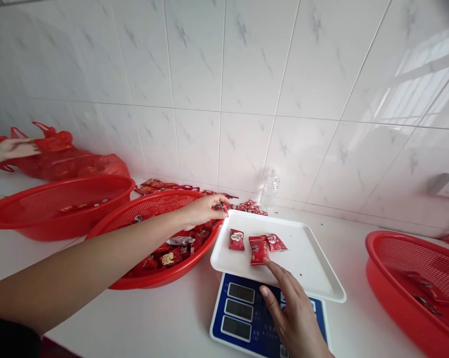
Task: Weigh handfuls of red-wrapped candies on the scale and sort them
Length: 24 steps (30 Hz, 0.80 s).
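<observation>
Over the far right rim of a red plastic basket [161, 287], my left hand [204, 211] pinches a small red packet [222, 208]. Red wrapped packets and a silvery one [180, 240] fill that basket. My right hand [297, 311] hovers over the blue panel of a digital scale [261, 311], its thumb and index finger apart. The index fingertip is at the lower edge of a red packet [258, 249] on the white scale tray [302, 248]. Two other red packets lie there, one alone [236, 239] and one behind [275, 242].
Another person's hand [18, 149] touches red plastic bags [79, 164] at the left. A second red basket [56, 228] stands below them, a third [381, 278] at right. Loose packets [249, 207] and a clear bottle [271, 190] are along the tiled wall.
</observation>
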Each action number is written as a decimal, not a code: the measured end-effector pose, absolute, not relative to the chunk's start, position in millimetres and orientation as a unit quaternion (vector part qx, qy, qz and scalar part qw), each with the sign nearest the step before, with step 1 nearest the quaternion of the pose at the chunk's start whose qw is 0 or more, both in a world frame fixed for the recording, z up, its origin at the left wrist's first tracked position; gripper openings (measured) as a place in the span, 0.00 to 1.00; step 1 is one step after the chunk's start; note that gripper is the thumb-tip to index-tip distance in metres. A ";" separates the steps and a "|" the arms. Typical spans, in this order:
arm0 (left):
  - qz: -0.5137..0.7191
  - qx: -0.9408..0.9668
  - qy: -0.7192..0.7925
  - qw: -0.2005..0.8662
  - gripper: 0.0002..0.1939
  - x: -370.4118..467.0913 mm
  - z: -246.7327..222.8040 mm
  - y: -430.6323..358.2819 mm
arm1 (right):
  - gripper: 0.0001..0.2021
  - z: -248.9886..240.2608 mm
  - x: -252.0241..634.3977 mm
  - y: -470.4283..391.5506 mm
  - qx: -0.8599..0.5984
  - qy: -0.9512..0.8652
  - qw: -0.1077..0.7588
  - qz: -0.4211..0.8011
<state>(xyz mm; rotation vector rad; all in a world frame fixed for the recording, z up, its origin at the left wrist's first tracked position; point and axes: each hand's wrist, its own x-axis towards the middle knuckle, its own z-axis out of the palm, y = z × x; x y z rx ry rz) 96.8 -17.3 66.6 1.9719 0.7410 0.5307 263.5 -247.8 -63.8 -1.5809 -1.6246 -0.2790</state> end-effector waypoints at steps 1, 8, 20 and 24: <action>0.200 0.802 0.290 0.483 0.23 104.4 65.0 -27.8 | 0.22 -63.7 262.9 -247.5 -0.630 -0.645 0.419 -0.106; 0.155 0.888 0.275 0.335 0.20 139.8 43.7 -56.1 | 0.22 -63.8 262.0 -244.8 -0.619 -0.648 0.432 -0.095; 0.050 0.955 0.217 0.197 0.36 178.5 20.4 -80.4 | 0.20 -56.9 260.8 -244.5 -0.606 -0.640 0.461 -0.102; 0.005 0.965 0.189 0.185 0.38 186.7 14.4 -83.7 | 0.20 -55.1 259.9 -245.6 -0.603 -0.642 0.462 -0.104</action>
